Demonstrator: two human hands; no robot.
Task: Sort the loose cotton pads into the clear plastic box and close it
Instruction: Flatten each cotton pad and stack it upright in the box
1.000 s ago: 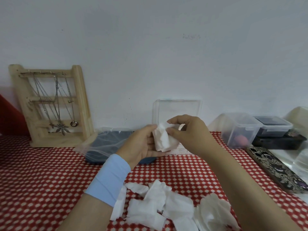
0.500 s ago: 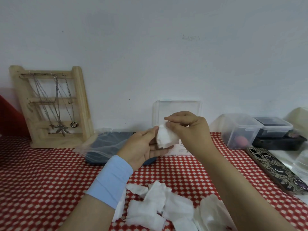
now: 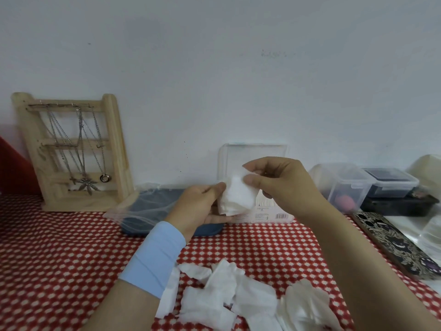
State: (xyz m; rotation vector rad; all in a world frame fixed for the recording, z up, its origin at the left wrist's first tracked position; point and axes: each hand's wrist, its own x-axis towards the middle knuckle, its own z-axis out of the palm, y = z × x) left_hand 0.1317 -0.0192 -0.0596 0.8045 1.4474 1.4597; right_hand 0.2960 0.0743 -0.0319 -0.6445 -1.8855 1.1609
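Both hands are raised over the table, holding a small stack of pads (image 3: 238, 197) between them. The left hand (image 3: 202, 206) cradles the stack from 9 o'clock, with its thumb on top and its fingers curled underneath. The right hand (image 3: 284, 185) comes in from 3 o'clock and pinches the stack's upper edge between thumb and forefinger. A light blue cuff (image 3: 155, 256) covers the left wrist.

The clear box (image 3: 274, 215) sits just behind the hands, at 12 o'clock from them. Its lid (image 3: 253, 154) stands open and upright against the wall, and the hands hide most of the box's inside. The loose pads (image 3: 229, 297) lie in an overlapping heap at 6 o'clock, on the red-and-white tablecloth (image 3: 59, 259) between the forearms.

At 10 o'clock a wooden rack (image 3: 71, 151) hung with necklaces leans on the wall. Beside it is a blue tray (image 3: 152, 206) in a clear bag, partly behind the left hand. At 3 o'clock stand lidded tubs (image 3: 343, 185), and a patterned phone case (image 3: 393, 242) lies in front of them.
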